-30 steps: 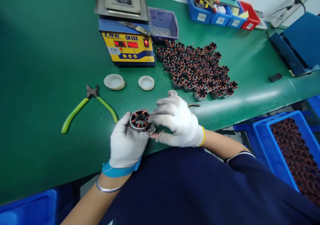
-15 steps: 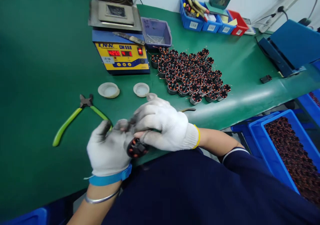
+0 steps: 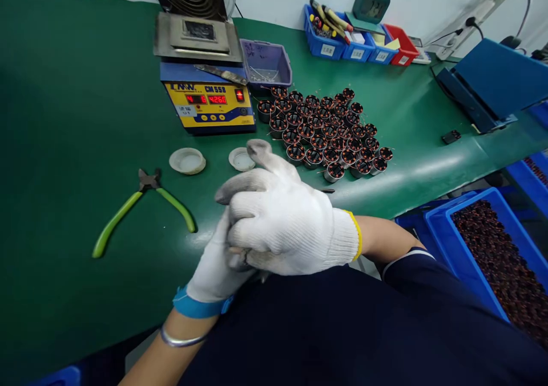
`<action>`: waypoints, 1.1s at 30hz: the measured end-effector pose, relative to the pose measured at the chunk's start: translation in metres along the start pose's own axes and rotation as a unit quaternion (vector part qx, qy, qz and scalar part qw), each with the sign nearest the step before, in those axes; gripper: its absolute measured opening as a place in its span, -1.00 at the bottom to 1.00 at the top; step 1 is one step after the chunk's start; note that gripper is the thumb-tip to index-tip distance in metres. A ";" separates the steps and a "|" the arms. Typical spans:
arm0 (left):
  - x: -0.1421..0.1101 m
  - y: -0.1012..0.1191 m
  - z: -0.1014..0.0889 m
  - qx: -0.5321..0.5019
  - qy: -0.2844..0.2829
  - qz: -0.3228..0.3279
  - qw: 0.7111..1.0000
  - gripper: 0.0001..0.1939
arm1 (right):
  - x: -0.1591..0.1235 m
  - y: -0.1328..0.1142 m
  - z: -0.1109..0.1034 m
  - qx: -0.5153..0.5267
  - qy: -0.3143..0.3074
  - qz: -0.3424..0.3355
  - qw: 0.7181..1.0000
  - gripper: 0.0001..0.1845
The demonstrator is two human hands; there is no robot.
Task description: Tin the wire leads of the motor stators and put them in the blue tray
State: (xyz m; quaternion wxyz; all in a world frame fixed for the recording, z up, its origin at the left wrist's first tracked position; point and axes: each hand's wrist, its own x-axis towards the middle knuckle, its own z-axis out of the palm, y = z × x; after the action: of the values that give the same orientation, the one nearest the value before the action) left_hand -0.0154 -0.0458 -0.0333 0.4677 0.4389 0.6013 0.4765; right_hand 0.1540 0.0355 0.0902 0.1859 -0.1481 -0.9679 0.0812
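Observation:
My gloved right hand [image 3: 280, 220] lies over my gloved left hand [image 3: 216, 272], in front of my body. Its lower fingers are curled and the upper ones reach out; what they grip is hidden. Most of my left fingers are covered. A wound motor stator showed in the left hand half a second ago, but the right hand now hides that spot. Diagonal cutters [image 3: 149, 181] with green handles lie spread on the table, left of my hands. Just beyond my fingers are two shallow white dishes, one farther left [image 3: 187, 161] and one nearer [image 3: 241, 160].
Many copper-wound stators [image 3: 319, 140] stand grouped on the green table [image 3: 64, 117]. Behind are a yellow-and-blue solder pot unit [image 3: 213, 109], a purple bin [image 3: 268, 63] and blue tool bins [image 3: 327, 46]. At right, a blue crate [image 3: 464, 243] holds dark parts.
My right hand has come across the left and hides the stator that showed earlier. My left hand has turned and shifted right, away from the cutters' handle.

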 end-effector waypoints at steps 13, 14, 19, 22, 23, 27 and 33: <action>-0.014 0.019 0.011 0.025 0.184 0.103 0.977 -0.36 | -0.076 0.049 0.056 0.467 0.246 0.387 0.756 -0.66; -0.012 0.018 0.008 0.000 0.191 0.057 0.980 -0.37 | -0.085 0.052 0.055 0.430 0.261 0.389 0.772 -0.66; -0.004 0.017 0.000 -0.040 0.131 -0.085 0.987 -0.43 | -0.124 0.052 0.049 0.112 0.003 0.317 0.942 -0.03; -0.004 0.017 0.002 -0.022 0.091 -0.110 0.990 -0.54 | -0.133 0.046 0.047 -0.002 -0.136 0.328 0.935 0.33; -0.005 0.017 0.003 -0.026 0.079 -0.113 0.990 -0.58 | -0.133 0.044 0.046 -0.014 -0.164 0.331 0.929 0.23; -0.005 0.014 0.005 -0.052 0.073 -0.116 0.989 -0.57 | -0.121 0.036 0.032 -0.066 -0.257 0.335 0.904 -0.21; -0.004 0.019 0.004 -0.091 0.037 -0.135 0.986 -0.63 | -0.090 0.031 0.042 -0.138 -0.283 0.425 0.848 -0.60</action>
State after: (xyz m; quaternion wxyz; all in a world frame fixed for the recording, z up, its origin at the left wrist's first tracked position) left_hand -0.0094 -0.0456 -0.0144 0.5430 0.2916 0.6261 0.4776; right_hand 0.2252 0.0323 0.0146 -0.1717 -0.5399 -0.8222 0.0559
